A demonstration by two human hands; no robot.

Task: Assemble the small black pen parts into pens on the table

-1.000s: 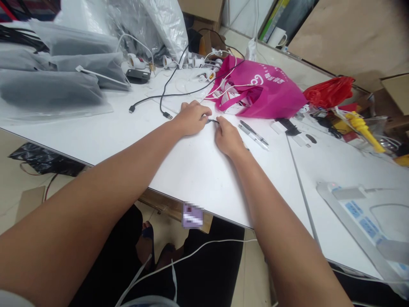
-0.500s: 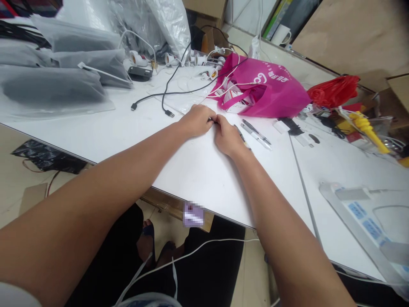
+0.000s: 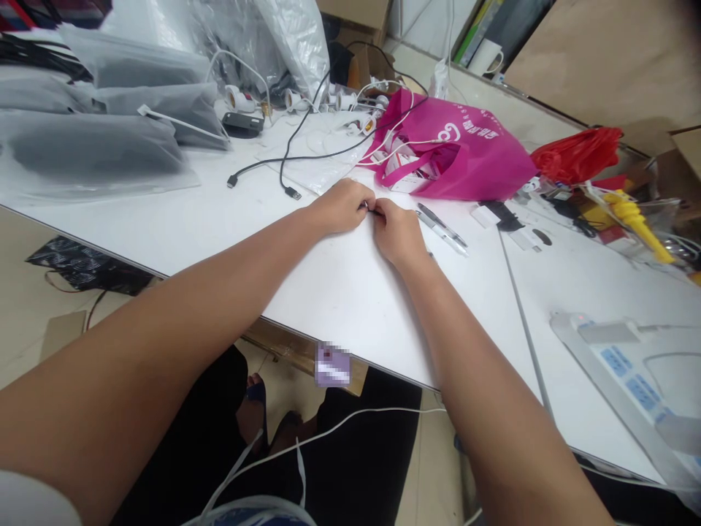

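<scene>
Above the white table (image 3: 339,292), my left hand (image 3: 342,206) and my right hand (image 3: 399,232) meet at the fingertips, both closed. They pinch a small thin dark piece (image 3: 374,212) between them; most of it is hidden by the fingers, so its kind cannot be made out. Just right of my right hand lie two pens, a dark pen (image 3: 438,221) and a clear-bodied pen (image 3: 445,237). The tip of another thin item peeks out beside my right wrist. Beyond my left hand rests a black USB cable (image 3: 290,191) with its plugs on the table.
A pink bag (image 3: 476,161) stands behind the hands. Grey plastic packages (image 3: 98,146) are stacked on the left, near a black box-like device (image 3: 242,124) and several white lamp holders (image 3: 296,101). At right are a red bag (image 3: 580,153) and a plastic-wrapped device (image 3: 629,380).
My right hand has shifted slightly right and turned, now covering more of the item beneath it. The fingertips have separated slightly, showing a bit more of the dark piece. The camera view has moved slightly.
</scene>
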